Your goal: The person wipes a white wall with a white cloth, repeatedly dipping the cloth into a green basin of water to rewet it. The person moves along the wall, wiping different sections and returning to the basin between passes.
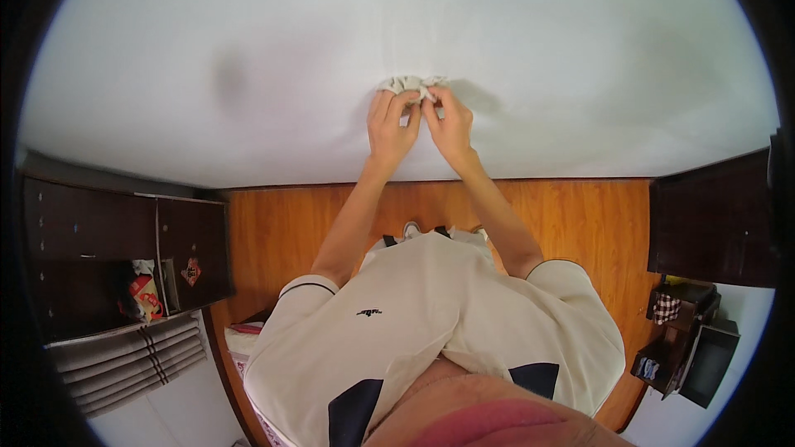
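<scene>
A crumpled off-white cloth (pixel 405 83) is held up at a pale wall (pixel 534 56) in front of me. My left hand (pixel 390 123) grips the cloth's left part, with fingers bent over its lower edge. Close beside it, my right hand (pixel 448 121) pinches the right part between thumb and fingers. The hands almost meet at the middle of the cloth. Faint vertical streaks show on the wall above it. Whether the cloth's back touches the wall is hidden.
A wood-plank floor (pixel 279 223) meets the wall's foot. On the left stands a dark cabinet (pixel 93 217) with a red package (pixel 146 297) in an open compartment. A dark cabinet (pixel 708 217) stands right, beside a small shelf unit (pixel 680 323) with a checked cloth (pixel 666 309).
</scene>
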The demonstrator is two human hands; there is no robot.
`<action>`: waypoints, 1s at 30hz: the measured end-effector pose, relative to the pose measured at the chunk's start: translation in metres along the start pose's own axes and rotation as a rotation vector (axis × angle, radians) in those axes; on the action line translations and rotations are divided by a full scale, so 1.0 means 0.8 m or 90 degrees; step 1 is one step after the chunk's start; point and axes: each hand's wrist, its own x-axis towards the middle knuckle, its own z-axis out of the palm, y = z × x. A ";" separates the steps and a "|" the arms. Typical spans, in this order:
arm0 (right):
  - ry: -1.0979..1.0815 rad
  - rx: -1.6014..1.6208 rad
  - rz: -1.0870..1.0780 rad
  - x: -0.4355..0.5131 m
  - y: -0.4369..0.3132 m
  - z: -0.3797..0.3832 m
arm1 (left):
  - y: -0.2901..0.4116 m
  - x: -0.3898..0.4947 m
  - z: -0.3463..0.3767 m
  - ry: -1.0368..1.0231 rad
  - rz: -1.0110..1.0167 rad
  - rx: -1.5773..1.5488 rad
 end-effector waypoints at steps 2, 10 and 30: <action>0.022 -0.019 -0.033 0.048 -0.036 -0.009 | 0.018 0.050 -0.012 0.026 0.065 0.056; 0.124 0.001 -0.128 0.166 -0.113 -0.008 | 0.046 0.179 -0.024 0.180 0.146 0.041; -0.172 0.005 0.089 -0.051 0.000 0.040 | -0.066 -0.054 -0.031 -0.048 0.050 0.072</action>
